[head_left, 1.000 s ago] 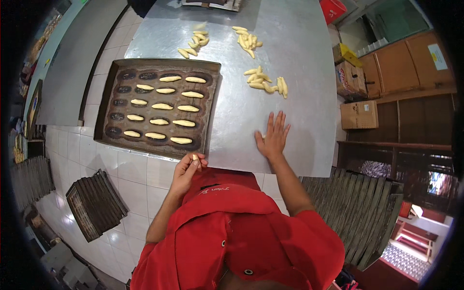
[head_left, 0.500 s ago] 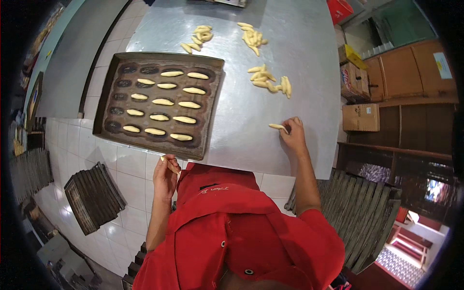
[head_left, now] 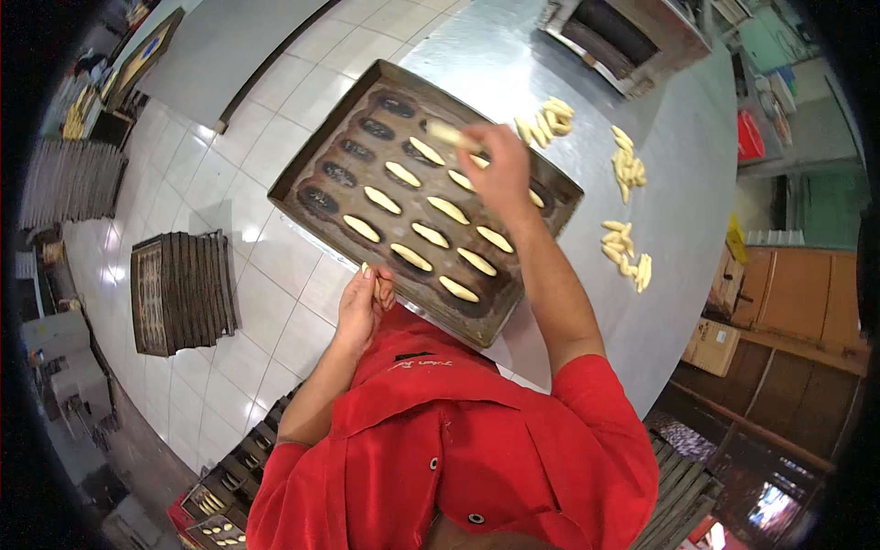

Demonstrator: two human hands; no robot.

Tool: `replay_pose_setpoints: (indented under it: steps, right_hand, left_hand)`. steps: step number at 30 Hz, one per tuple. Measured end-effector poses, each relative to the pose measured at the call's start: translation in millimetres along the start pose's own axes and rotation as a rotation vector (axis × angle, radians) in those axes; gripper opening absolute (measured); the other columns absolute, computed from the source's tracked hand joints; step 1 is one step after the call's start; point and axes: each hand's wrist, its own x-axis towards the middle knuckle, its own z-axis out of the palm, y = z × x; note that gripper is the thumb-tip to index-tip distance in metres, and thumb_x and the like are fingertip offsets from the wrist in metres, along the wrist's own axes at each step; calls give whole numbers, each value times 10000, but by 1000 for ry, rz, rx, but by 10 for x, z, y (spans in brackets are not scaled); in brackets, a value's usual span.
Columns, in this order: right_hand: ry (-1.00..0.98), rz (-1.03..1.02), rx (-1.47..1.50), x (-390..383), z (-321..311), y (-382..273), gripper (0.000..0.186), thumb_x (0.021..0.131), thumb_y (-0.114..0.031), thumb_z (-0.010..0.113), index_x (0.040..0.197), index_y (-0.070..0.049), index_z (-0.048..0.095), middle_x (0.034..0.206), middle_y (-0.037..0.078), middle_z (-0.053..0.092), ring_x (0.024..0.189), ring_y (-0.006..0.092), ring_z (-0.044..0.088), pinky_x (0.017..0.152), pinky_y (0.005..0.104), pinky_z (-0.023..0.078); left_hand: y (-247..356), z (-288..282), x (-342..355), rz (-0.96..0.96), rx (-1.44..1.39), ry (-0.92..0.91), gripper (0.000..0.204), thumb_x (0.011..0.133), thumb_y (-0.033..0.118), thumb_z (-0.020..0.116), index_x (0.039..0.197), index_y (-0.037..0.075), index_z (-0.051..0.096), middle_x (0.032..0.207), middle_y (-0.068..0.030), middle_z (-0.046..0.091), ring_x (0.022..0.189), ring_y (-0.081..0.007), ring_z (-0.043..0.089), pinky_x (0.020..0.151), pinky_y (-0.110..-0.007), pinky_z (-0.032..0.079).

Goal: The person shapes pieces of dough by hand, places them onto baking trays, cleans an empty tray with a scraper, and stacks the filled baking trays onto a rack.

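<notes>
A dark square baking tray (head_left: 322, 134) lies at an angle on the table's near left edge. Several pale, spindle-shaped dough pieces (head_left: 448, 210) sit in rows on it, over dark oval marks. My right hand (head_left: 502, 170) reaches over the tray's far part, pinching another dough piece (head_left: 454, 137), blurred by motion, above the far row. Beside the tray's near left edge, my left hand (head_left: 363, 304) is closed around a dough piece (head_left: 365, 269); only its tip shows between the fingers. Some dough pieces on the tray are covered by my right hand and forearm.
Loose dough piles (head_left: 555, 119) lie on the metal table (head_left: 596, 339) right of the tray, with more dough (head_left: 628, 170) farther right. A metal machine (head_left: 632, 41) stands at the back. Stacked trays (head_left: 183, 293) are on the tiled floor at left; a cardboard box (head_left: 710, 346) is at right.
My right hand has moved from the table at right to above the tray, carrying a dough piece. My left hand stays near the tray's near edge. The whole view has turned.
</notes>
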Motion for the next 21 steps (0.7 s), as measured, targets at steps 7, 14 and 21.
replay_pose_setpoints:
  steps: [7, 14, 21]
  right_hand:
    - [-471, 109, -522, 31, 669, 730, 203, 780, -152, 720, 954, -70, 657, 903, 112, 665, 885, 297, 629, 799, 450, 451]
    - [-435, -38, 279, -219, 1045, -571, 207, 772, -144, 728, 956, -101, 643, 946, 95, 672, 905, 307, 633, 761, 454, 456]
    - [-61, -138, 358, -152, 1566, -1272, 269, 788, -163, 714, 1043, -127, 635, 1038, 108, 664, 979, 309, 632, 837, 440, 458]
  left_hand:
    - [347, -450, 143, 1, -58, 72, 370, 1082, 376, 375, 1031, 57, 553, 734, 8, 452, 667, -108, 422, 631, -260, 364]
    - [763, -379, 830, 350, -104, 131, 510, 1056, 454, 384, 1306, 25, 497, 1244, -180, 595, 1194, -287, 562, 1051, -406, 395]
    - [1782, 298, 741, 995, 603, 37, 605, 998, 401, 466, 1376, -70, 447, 1379, -309, 523, 1338, -380, 488, 1173, -466, 297]
